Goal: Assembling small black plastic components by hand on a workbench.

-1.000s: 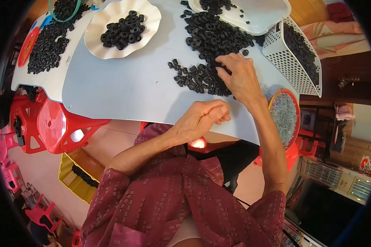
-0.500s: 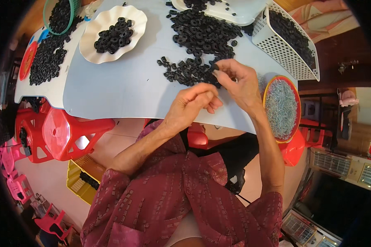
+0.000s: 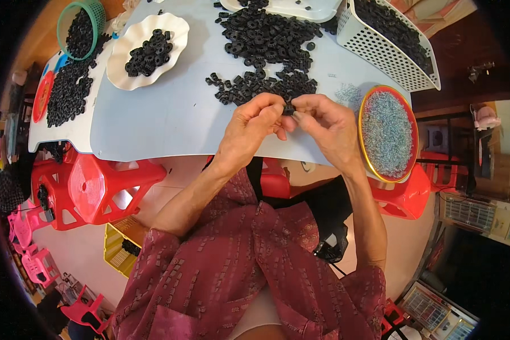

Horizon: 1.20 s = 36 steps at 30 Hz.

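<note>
Above the near edge of the table, my left hand (image 3: pixel 250 126) and my right hand (image 3: pixel 327 126) meet fingertip to fingertip. Between them is a small black part (image 3: pixel 289 108), mostly covered by the fingers. My right thumb and forefinger pinch it from one side, and my curled left fingers close on it from the other. Just beyond the hands lies a loose heap of small black ribbed parts (image 3: pixel 241 88), with a denser pile of larger black knob-like pieces (image 3: pixel 266 39) behind it. Right of my right hand stands a red-and-yellow-rimmed bowl (image 3: pixel 417 133) full of tiny clear bluish pieces (image 3: pixel 386 133).
A white scalloped dish (image 3: pixel 119 62) holds black pieces at the left. A white perforated basket (image 3: pixel 374 59) of black parts stands at the far right. At far left, a green basket (image 3: pixel 100 17) stands by more black parts. Red stools (image 3: pixel 90 184) flank the table.
My right hand has come back from the heap toward me with a black part. My left hand has risen slightly to meet it, and the view has shifted a little.
</note>
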Each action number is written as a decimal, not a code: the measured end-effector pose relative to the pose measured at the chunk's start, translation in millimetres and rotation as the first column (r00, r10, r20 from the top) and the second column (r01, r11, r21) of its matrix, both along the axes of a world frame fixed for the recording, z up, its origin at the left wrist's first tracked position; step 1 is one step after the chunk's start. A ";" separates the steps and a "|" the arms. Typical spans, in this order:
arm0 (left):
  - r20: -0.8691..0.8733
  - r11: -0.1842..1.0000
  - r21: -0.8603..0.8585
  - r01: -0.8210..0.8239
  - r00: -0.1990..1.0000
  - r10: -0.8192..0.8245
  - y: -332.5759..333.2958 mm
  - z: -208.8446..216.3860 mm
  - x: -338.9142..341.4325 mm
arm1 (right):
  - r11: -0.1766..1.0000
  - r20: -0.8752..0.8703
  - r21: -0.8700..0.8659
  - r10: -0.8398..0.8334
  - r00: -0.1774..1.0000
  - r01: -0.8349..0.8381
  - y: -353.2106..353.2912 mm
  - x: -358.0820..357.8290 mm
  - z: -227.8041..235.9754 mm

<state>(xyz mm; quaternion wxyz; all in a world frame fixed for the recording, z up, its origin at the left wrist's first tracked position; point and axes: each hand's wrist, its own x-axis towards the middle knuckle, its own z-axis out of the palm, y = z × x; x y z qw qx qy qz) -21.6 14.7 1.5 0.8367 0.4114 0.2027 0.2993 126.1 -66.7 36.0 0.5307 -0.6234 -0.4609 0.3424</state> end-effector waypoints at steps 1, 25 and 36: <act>-0.003 1.000 0.000 0.001 1.000 -0.001 -1.9 -2.1 -0.2 | 1.000 -0.028 -0.022 0.011 1.000 -0.012 -0.4 -0.4 0.7; -0.197 0.916 0.400 0.027 0.979 0.057 -12.7 -13.4 0.1 | 0.997 0.645 -0.069 0.019 0.764 0.033 23.7 37.6 -5.9; -0.247 0.891 0.449 0.071 0.968 0.047 -12.7 -13.2 0.0 | 0.995 0.598 -0.064 0.100 0.795 -0.077 21.0 38.0 -8.3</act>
